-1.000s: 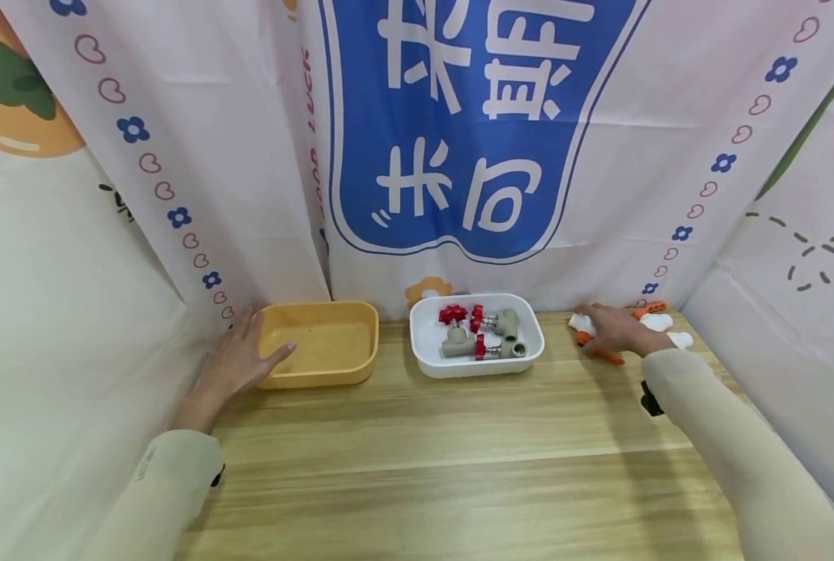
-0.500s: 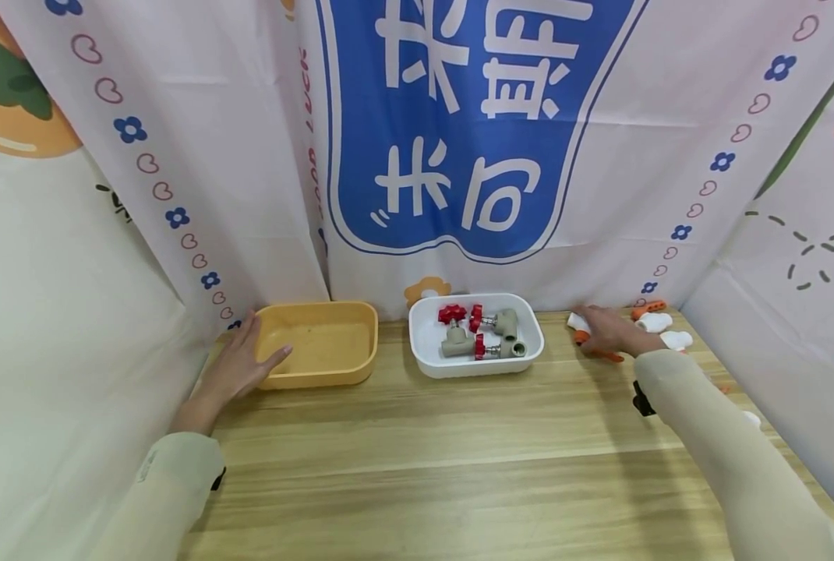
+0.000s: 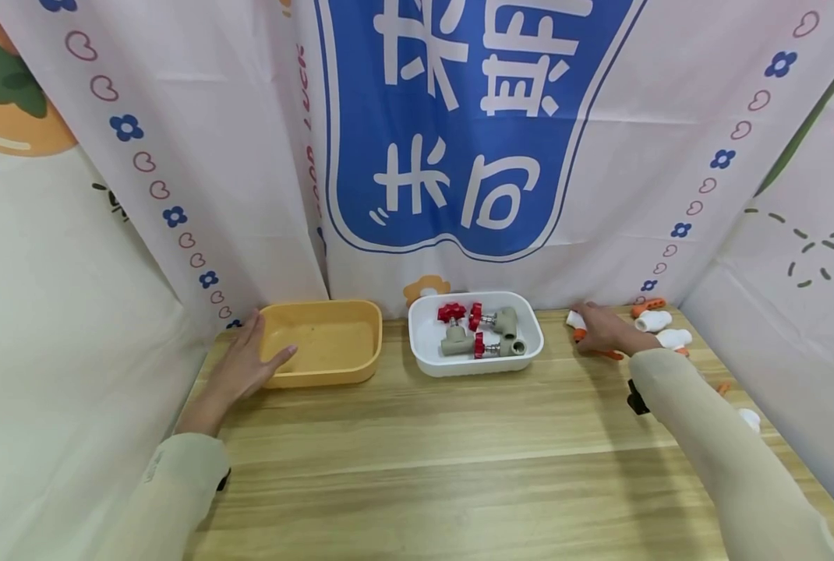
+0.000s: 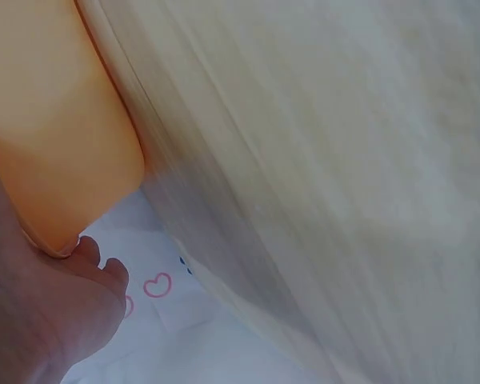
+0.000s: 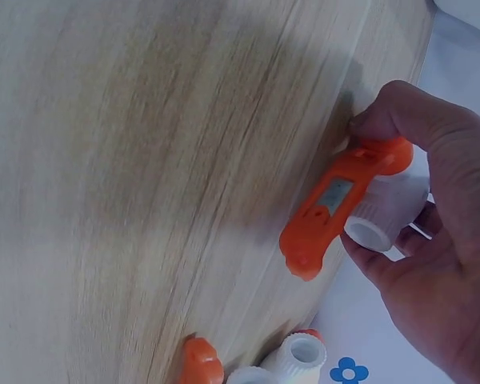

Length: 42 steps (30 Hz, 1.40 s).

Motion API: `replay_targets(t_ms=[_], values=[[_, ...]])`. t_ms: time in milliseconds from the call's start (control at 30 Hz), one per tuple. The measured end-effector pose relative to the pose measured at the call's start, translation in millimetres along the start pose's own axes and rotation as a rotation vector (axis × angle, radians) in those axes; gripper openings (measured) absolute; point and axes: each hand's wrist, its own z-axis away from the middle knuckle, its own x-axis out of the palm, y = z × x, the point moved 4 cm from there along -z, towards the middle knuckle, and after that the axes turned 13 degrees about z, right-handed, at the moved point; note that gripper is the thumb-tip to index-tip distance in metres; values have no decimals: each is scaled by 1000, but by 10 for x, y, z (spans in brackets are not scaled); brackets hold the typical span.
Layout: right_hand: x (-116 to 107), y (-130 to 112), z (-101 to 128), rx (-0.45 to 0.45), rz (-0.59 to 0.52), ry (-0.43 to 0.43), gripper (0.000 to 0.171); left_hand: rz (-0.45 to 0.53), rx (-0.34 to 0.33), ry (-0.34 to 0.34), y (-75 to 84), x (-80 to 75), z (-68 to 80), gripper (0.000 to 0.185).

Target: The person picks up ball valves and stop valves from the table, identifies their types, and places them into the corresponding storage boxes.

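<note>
At the left, my left hand (image 3: 238, 366) holds the left wall of a yellow plastic tray (image 3: 326, 354), thumb over the rim and fingers along the outside. The left wrist view shows fingertips (image 4: 112, 272) by the tray's corner (image 4: 72, 144). On the right side of the table, my right hand (image 3: 602, 327) grips a white ball valve (image 5: 376, 216) with an orange lever handle (image 5: 324, 212). Its thumb lies at the handle's pivot end and the fingers go round behind the white body. In the head view the hand hides most of this valve.
A white tray (image 3: 480, 366) at the back middle holds grey stop valves (image 3: 459, 343) with red handwheels. Several more orange-handled white ball valves (image 3: 652, 321) lie along the right edge, one (image 3: 749, 421) partly behind the right sleeve. Fabric walls (image 3: 789, 327) enclose the wooden table (image 3: 417, 467).
The right hand and forearm have shifted slightly left, uncovering more ball valves at the right edge. The yellow tray has edged slightly right with the left hand on it.
</note>
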Motion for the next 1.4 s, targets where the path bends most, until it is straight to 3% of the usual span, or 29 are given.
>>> replay_targets(t_ms=[567, 867, 1067, 1400], values=[[31, -48, -48, 13, -58, -15, 94, -9, -33, -22, 201, 183, -36, 113], [91, -27, -58, 5, -99, -19, 93, 7, -16, -19, 310, 280, -65, 112], [62, -36, 6, 7, -142, -24, 86, 4, -22, -15, 338, 298, -73, 112], [96, 33, 56, 25, -150, -43, 95, -6, -20, -9, 322, 308, -84, 113]])
